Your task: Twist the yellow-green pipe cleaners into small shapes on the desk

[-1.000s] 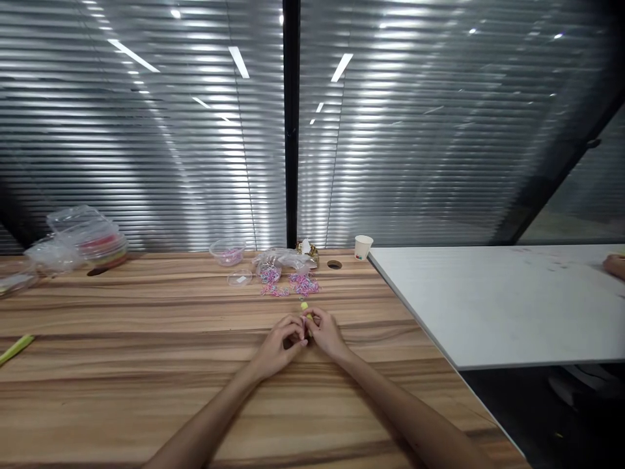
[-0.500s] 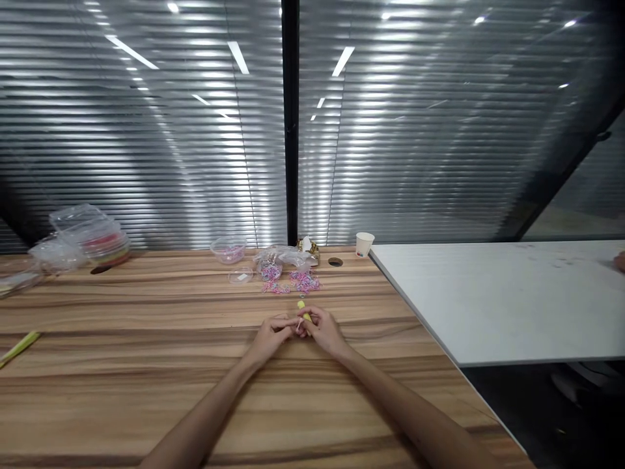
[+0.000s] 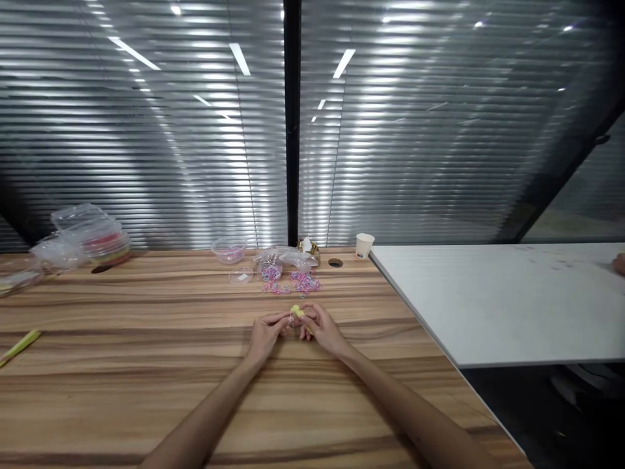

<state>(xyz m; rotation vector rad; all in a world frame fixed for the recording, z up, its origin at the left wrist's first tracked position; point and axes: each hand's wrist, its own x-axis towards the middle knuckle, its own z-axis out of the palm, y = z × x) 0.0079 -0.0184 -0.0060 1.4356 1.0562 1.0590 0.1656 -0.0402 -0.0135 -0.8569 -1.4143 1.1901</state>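
A small yellow piece (image 3: 296, 311), bent or folded at its top, is pinched between the thumb and fingers of my right hand (image 3: 323, 330). My left hand (image 3: 265, 335) is closed just beside it, its fingertips pulling at a tiny pale loop that looks like a small rubber band (image 3: 291, 318) against the yellow piece. Fingers hide much of both. Just beyond my hands lie loose heaps of pink, purple and blue small rubber bands (image 3: 305, 282), partly in front of a clear plastic bag (image 3: 288, 256).
Behind the heaps stand a clear bowl of bands (image 3: 229, 250), its lid (image 3: 241, 275), a gold packet (image 3: 309, 249) and a paper cup (image 3: 364, 245). Stacked plastic containers (image 3: 105, 244) and a yellow strip bundle (image 3: 19, 346) lie left. Another person's hand (image 3: 620, 263) shows at a white table (image 3: 512, 306).
The yellow piece has shifted slightly left and tilted over towards my left fingers. My left hand has drawn back a little to the left, its fingertips still at the piece.
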